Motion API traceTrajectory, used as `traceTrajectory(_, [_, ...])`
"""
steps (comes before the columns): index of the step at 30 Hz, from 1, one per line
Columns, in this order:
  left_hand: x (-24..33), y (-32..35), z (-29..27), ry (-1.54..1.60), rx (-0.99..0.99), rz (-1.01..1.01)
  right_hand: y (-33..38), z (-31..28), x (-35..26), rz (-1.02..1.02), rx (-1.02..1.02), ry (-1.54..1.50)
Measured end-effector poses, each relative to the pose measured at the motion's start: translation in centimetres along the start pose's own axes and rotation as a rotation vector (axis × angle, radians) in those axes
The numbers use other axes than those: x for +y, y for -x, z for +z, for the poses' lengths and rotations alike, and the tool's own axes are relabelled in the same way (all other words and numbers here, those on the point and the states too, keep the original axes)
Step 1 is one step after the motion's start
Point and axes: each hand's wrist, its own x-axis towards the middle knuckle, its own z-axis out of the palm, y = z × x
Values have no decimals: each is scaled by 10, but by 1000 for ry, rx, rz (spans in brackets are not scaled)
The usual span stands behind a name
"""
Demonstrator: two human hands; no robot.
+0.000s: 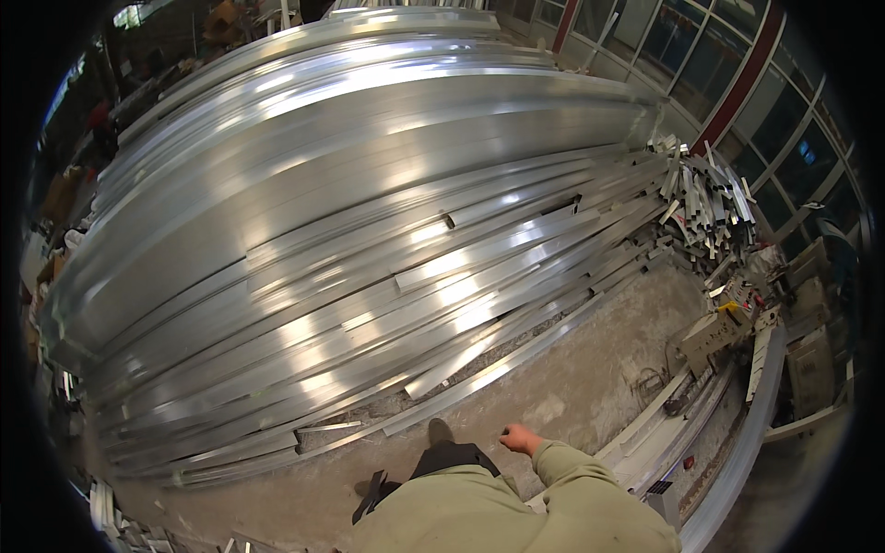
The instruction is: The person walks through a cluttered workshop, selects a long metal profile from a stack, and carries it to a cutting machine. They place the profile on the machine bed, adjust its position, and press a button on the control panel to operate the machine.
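My right hand (521,439) hangs in front of my body, at the end of a light green sleeve. Its fingers look curled in, and nothing shows in them. The hand is over the bare floor, apart from the long silvery metal profiles (461,288) that lie in a wide stack ahead of me. My left hand is out of the picture. A dark flat piece (371,495) sticks out by my left side; its kind is unclear.
Short metal offcuts (714,198) are heaped at the stack's right end. A machine (714,336) and long pale rails (654,424) stand to my right. Glazed panels (682,46) line the far right. More scraps (115,521) lie at the lower left, beside the concrete floor (590,355).
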Motion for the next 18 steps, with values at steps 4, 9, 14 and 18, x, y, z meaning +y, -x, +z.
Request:
traceTrajectory(4, [-45,-7,-49,45,17,-12,38,43,-31,66,-69,18])
traceTrajectory(9, [-112,1,-115,146,90,-70,61,106,-133,-36,-110,5])
traceTrajectory(14, [-177,0,-179,213,186,-73,78,167,-228,-186,-179,-81])
traceTrajectory(18, [-232,-15,-190,338,319,-20,74,184,-283,-263,-226,-19])
